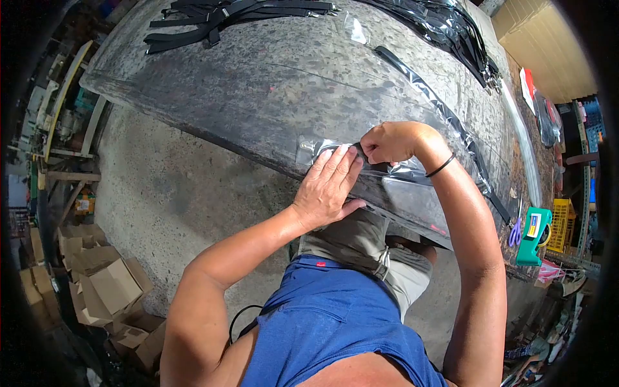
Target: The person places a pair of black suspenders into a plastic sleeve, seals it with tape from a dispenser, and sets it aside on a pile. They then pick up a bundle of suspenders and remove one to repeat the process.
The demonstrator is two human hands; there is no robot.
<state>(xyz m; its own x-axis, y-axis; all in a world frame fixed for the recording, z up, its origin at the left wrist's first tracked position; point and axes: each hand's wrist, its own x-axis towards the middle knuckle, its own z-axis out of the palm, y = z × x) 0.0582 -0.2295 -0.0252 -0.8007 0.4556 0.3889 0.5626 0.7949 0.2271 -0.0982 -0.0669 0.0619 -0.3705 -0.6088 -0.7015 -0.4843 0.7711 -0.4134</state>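
At the near edge of the worktable (251,103), my left hand (327,186) lies flat with its fingers stretched out, pressing down on a clear plastic sleeve (305,151). Close beside it, my right hand (394,143) is closed, its fingers curled around a black strap (359,152) that shows between the two hands. More shiny clear plastic (409,171) lies under and to the right of my right hand. What the right fingertips grip is partly hidden. Farther right, another black strap in clear plastic (438,106) stretches diagonally along the table.
Black straps with metal clips (225,18) lie at the far left, and a pile of bagged black straps (445,29) at the far right. A green tape dispenser (534,237) and purple-handled scissors (514,233) sit at right. Cardboard boxes (113,287) stand on the floor.
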